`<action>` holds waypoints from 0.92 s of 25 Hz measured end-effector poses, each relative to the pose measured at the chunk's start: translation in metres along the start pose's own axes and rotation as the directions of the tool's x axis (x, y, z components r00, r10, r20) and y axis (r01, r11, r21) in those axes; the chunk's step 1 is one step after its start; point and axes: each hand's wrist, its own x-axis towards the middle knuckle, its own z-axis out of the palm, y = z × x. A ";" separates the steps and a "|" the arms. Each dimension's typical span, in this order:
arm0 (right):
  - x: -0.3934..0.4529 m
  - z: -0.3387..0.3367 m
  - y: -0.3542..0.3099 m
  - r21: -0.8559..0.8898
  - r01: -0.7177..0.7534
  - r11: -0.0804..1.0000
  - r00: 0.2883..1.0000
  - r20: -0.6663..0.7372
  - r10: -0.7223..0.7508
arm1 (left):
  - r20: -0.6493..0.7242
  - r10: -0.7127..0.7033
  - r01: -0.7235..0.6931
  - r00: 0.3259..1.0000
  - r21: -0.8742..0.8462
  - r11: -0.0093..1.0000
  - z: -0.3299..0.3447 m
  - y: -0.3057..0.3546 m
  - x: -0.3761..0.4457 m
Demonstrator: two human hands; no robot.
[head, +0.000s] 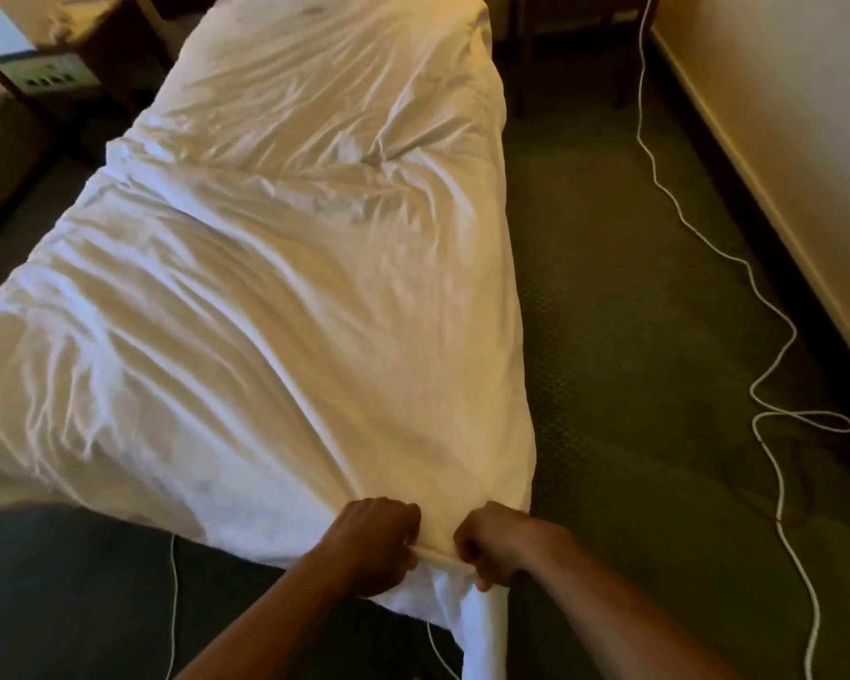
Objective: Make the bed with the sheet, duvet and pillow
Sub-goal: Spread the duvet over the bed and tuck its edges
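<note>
Fingers of the left hand (375,547) and right hand (499,544) are curled, pinching the near hem of the white, creased, soft cotton duvet (276,267) at the foot corner. The duvet is spread along the bed. It is judged light, limp, easily bunched; best held at corners. A white cord (776,311) is noted on the green carpet (634,336).

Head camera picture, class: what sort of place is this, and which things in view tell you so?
Probably a hotel bedroom. A single bed under a creased white duvet stands on green carpet, with a bedside cabinet carrying a switch panel near its head. Both hands grip the duvet's near edge.
</note>
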 end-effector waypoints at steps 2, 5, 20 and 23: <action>0.004 0.015 0.002 -0.112 -0.011 0.994 0.989 -0.147 -0.005 | -0.013 0.015 -0.015 1.000 0.005 1.000 0.005 0.004 -0.003; 0.015 0.028 -0.001 -0.136 -0.055 0.989 0.955 -0.297 0.013 | -0.027 0.012 -0.012 1.000 0.014 1.000 0.012 -0.013 -0.015; 0.202 -0.091 -0.239 -0.056 -0.034 0.998 0.714 -0.700 -0.015 | -0.385 -0.250 0.317 0.889 0.120 0.941 -0.033 -0.411 -0.038; 0.249 -0.102 -0.284 -0.047 -0.189 0.981 0.682 -0.725 0.097 | -0.389 -0.052 0.146 0.920 0.218 0.965 -0.041 -0.456 -0.018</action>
